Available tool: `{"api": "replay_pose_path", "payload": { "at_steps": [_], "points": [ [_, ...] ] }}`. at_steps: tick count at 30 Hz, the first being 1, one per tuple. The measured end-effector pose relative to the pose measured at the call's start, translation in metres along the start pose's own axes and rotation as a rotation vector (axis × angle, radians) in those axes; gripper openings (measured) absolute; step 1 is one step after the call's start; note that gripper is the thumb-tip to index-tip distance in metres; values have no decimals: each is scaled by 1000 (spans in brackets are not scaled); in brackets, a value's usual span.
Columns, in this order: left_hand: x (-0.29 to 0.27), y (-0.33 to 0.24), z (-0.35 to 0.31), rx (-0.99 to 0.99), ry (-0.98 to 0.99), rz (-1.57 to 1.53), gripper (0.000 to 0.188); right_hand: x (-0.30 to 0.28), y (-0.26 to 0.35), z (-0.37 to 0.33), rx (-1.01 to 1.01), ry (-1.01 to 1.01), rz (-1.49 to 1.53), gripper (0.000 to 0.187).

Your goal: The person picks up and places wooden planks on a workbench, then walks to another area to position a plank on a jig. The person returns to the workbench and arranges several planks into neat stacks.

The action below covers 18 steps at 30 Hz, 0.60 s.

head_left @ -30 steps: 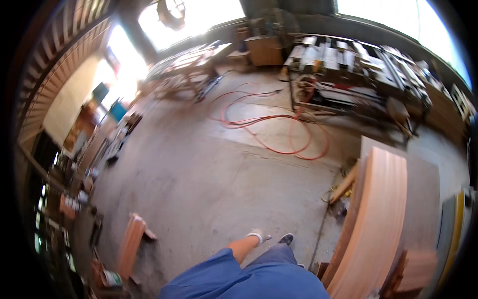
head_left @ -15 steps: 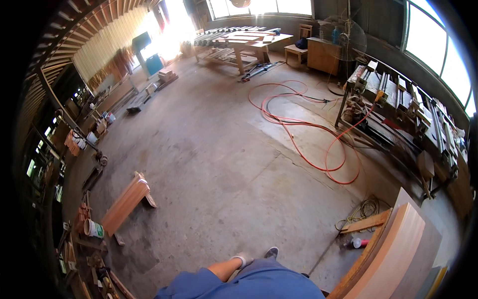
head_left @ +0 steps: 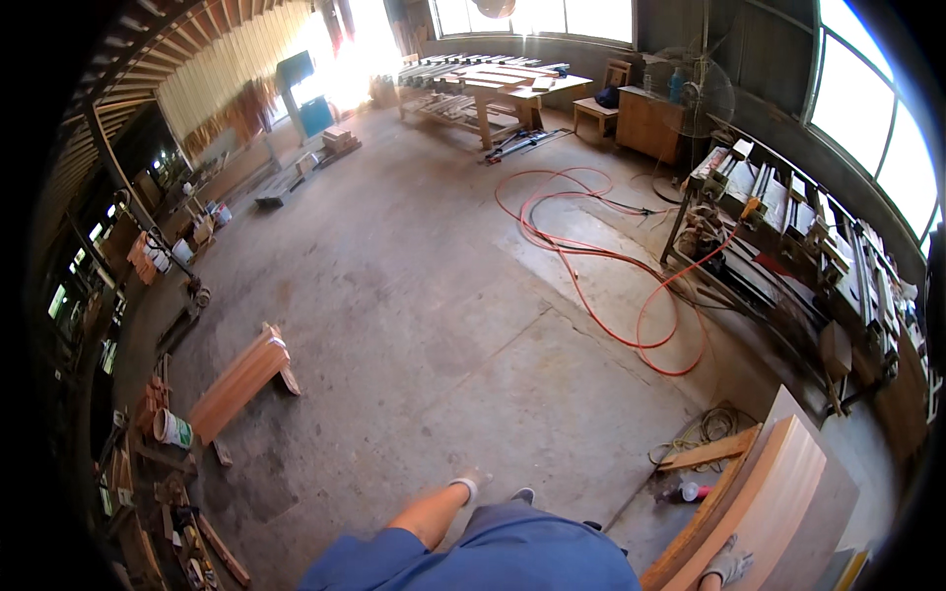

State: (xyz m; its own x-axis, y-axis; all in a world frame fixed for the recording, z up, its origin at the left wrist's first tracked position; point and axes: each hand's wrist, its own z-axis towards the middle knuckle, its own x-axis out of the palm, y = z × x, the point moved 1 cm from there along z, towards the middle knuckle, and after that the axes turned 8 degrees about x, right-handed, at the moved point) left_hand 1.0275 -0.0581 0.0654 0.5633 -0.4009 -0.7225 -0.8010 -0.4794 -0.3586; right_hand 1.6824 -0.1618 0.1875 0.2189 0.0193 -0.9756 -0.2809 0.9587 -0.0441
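Observation:
My right hand (head_left: pixel 729 566), in a pale work glove, lies on the face of a light reddish wood panel (head_left: pixel 778 478) at the lower right. Its fingers look stretched out over the surface rather than wrapped round it. The panel rests beside a brown wooden support (head_left: pixel 705 522) and a grey sheet (head_left: pixel 833 492). At the lower middle, my left hand (head_left: pixel 471 485), also in a pale glove, hangs over the concrete floor in front of my body. It is apart from any object I can see; its fingers are blurred and too small to read.
A red air hose (head_left: pixel 645 345) loops over the floor. Clamp racks (head_left: pixel 798 227) stand along the right. Stacked reddish boards (head_left: pixel 241 384) and a white bucket (head_left: pixel 172 428) are at the left. A table (head_left: pixel 483 89) with wood strips stands far back. A coiled cord (head_left: pixel 724 422) lies near the panel.
My right hand has come into view and now lies on the wood panel. My left hand has shifted slightly left and up. The view has moved a little.

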Motion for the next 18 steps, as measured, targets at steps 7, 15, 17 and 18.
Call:
{"api": "replay_pose_path", "payload": {
  "at_steps": [7, 15, 17, 18],
  "points": [
    [96, 55, -19, 143, 295, 258, 48, -14, 24, -12, -13, 139, 0, 97],
    [83, 6, -38, 148, 249, 170, 51, -10, 13, -10, 13, 101, 78, 87],
    [92, 18, -41, 134, 215, 165, 53, -13, 19, -16, -43, 108, 101, 85],
    [81, -10, -48, 136, 226, 173, 54, -15, 13, -14, -47, 88, 104, 84]
  ]
}}
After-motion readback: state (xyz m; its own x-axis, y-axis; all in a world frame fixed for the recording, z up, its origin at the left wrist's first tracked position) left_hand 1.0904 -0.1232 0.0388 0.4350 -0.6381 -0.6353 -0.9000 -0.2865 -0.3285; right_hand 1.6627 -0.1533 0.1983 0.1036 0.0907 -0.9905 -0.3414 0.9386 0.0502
